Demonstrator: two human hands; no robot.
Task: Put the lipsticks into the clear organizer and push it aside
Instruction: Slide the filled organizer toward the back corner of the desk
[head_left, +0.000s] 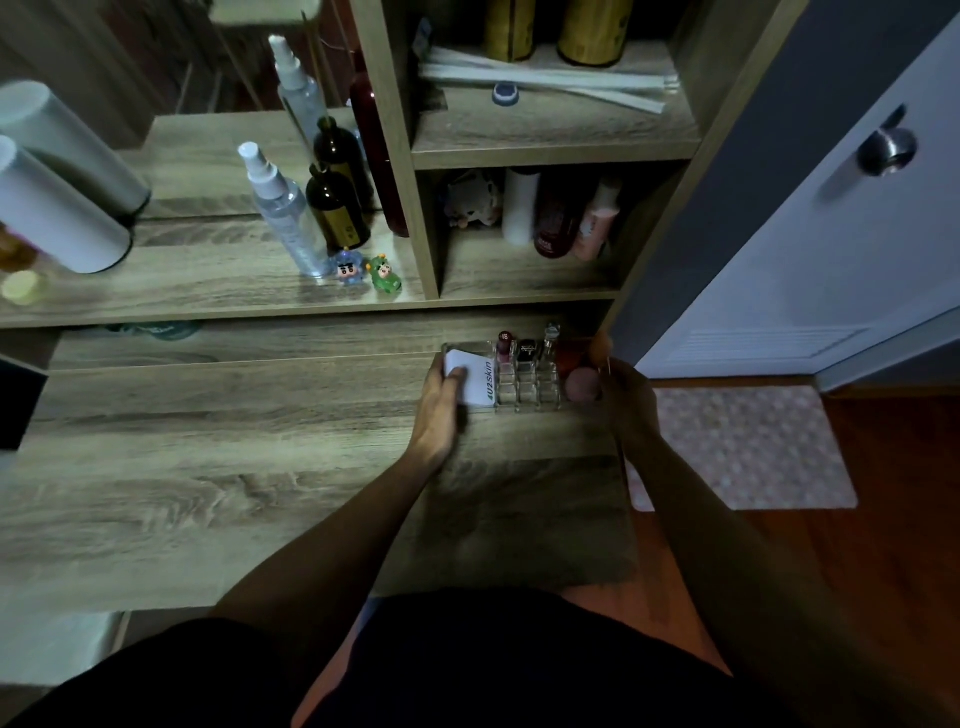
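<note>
The clear organizer (527, 397) stands at the back right of the wooden desk, near the shelf unit. Three lipsticks stand upright in its rear slots: a dark red one (505, 345), a black one (527, 354) and a clear-capped one (550, 340). A white tube marked "skin" (475, 382) lies in its left section and pink sponges (581, 383) in its right. My left hand (439, 410) grips the organizer's left end, thumb on the white tube. My right hand (626, 400) holds its right end.
The desk's right edge (623, 467) runs just beside my right hand, with a pink mat (748, 447) on the floor beyond. The raised shelf carries spray bottles (283, 208), dark bottles (337, 208) and two small figurines (369, 273). White cylinders (57, 218) stand at left.
</note>
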